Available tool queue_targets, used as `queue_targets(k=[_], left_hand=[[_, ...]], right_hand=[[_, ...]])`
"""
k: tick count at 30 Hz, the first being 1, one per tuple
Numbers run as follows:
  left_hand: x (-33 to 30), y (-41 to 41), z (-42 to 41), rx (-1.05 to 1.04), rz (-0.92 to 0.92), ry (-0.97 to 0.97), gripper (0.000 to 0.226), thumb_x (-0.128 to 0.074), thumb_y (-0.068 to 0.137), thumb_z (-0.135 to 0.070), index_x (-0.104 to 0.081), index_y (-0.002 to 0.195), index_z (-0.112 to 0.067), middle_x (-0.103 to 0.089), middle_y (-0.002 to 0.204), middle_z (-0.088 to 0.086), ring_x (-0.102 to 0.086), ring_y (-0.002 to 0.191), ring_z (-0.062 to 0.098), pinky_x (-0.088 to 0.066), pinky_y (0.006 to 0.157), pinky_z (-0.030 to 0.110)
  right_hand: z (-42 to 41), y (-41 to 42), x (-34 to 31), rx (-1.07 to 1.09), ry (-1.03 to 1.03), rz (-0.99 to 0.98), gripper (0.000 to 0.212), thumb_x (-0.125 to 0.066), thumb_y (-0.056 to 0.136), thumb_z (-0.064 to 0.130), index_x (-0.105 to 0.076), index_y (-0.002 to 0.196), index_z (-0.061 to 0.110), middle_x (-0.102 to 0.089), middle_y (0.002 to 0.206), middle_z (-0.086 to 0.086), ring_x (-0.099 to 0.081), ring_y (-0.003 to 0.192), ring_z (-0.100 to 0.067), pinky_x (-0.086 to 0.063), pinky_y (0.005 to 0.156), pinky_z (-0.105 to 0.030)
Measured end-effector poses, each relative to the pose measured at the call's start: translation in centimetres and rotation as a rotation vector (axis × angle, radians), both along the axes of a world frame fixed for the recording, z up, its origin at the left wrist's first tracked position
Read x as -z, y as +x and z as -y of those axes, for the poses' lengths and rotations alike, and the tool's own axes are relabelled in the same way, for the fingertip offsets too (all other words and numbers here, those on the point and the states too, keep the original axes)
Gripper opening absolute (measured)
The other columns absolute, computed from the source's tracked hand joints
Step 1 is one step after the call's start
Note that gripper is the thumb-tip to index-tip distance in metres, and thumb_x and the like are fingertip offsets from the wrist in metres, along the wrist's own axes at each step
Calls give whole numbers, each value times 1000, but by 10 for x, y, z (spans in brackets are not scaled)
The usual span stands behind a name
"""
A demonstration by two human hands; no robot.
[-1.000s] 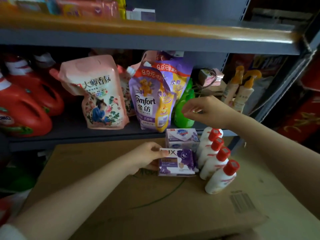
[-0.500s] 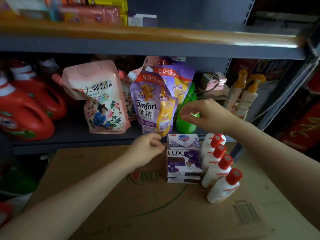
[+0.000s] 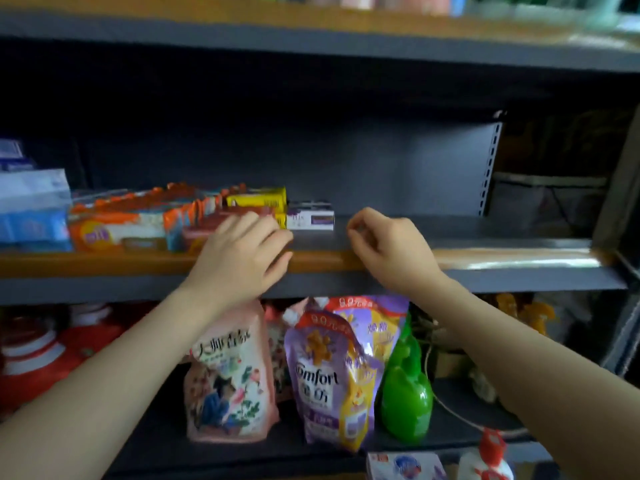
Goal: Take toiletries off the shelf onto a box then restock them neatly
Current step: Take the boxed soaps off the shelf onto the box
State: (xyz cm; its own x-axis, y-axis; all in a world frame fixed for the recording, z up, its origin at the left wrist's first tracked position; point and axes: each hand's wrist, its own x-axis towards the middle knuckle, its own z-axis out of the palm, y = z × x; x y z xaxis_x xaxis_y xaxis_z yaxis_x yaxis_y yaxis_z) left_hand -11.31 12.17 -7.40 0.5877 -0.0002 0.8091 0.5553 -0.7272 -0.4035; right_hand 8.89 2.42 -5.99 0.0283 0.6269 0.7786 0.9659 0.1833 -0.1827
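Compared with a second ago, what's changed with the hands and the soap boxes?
The left hand let go of the purple soap box on the carton and rose to the upper shelf, as did the right hand. Both hold nothing now; the right fingers are loosely curled. The view tilted up. A purple and white box sits on that shelf. The refill pouches and green bottle below stayed put.

Soap box (image 3: 405, 466) and bottle (image 3: 486, 462) — bottom-edge cropped
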Motion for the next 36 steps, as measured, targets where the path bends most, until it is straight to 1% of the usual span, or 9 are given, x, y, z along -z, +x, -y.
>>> queue_targets(k=[3, 7, 10, 14, 17, 22, 27, 30, 36], left_hand=[[-7, 0, -15, -12, -18, -17, 30, -48, 86, -29, -68, 84, -7, -62, 82, 8, -58, 78, 28, -46, 66, 36], [-5, 0, -19, 2, -2, -73, 30, -47, 86, -29, -68, 78, -8, -62, 78, 6, -58, 78, 27, -46, 66, 37], [-4, -2, -21, 21, 0, -81, 28, -48, 86, -27, -69, 77, -10, -62, 78, 5, -59, 80, 26, -47, 67, 38], [-5, -3, -21, 31, -4, -98, 28, -47, 86, -27, -69, 76, -11, -63, 78, 3, -59, 81, 24, -47, 68, 37], [-4, -2, -21, 49, 30, -92, 27, -48, 84, -25, -69, 74, -11, -64, 77, 3, -59, 81, 24, -47, 68, 36], [-3, -2, -20, 39, 37, -94, 28, -47, 84, -24, -69, 74, -11, -65, 77, 2, -59, 82, 23, -43, 71, 34], [-4, -3, -18, 46, 40, -105, 28, -47, 83, -23, -70, 74, -11, -64, 76, 2, -59, 81, 23, -46, 69, 33], [-4, -5, -19, 54, 18, -118, 27, -47, 83, -22, -70, 74, -11, -64, 76, 2, -59, 81, 23, -46, 69, 34], [-6, -6, -11, 58, 40, -214, 36, -44, 86, -30, -65, 101, -4, -65, 97, 11, -61, 89, 27, -48, 75, 34]], right_hand=[[-37, 3, -25, 83, -56, 37, 17, -48, 91, 26, -62, 97, 18, -66, 78, -4, -60, 80, -33, -44, 63, -34], [-98, 12, -52, 64, -432, 60, 23, -47, 94, 21, -62, 107, 10, -64, 102, -9, -58, 97, -28, -44, 76, -31], [-138, 23, -53, 84, -715, 206, 38, -48, 96, 26, -47, 129, 9, -51, 133, -14, -49, 117, -29, -38, 95, -33], [-167, 39, -42, 93, -888, 288, 51, -43, 97, 32, -27, 144, 17, -39, 145, -13, -44, 125, -28, -34, 106, -38], [-160, 45, -44, 70, -883, 361, 52, -42, 97, 33, -28, 145, 21, -34, 149, -8, -40, 130, -26, -31, 108, -36], [-108, 37, -61, -22, -783, 361, 42, -52, 91, 43, -54, 126, 20, -53, 124, 2, -51, 113, -18, -40, 95, -30], [-115, 20, -58, -41, -873, 174, 69, -64, 79, 52, -41, 135, 18, -47, 135, 4, -48, 117, -17, -40, 98, -30], [-116, 12, -56, -54, -899, 185, 57, -68, 76, 50, -50, 121, 19, -58, 118, 1, -55, 98, -15, -45, 85, -29], [-52, 2, -55, -363, -489, -278, 64, -78, 72, 21, -38, 122, 17, -57, 103, 7, -59, 92, -8, -53, 81, -25]])
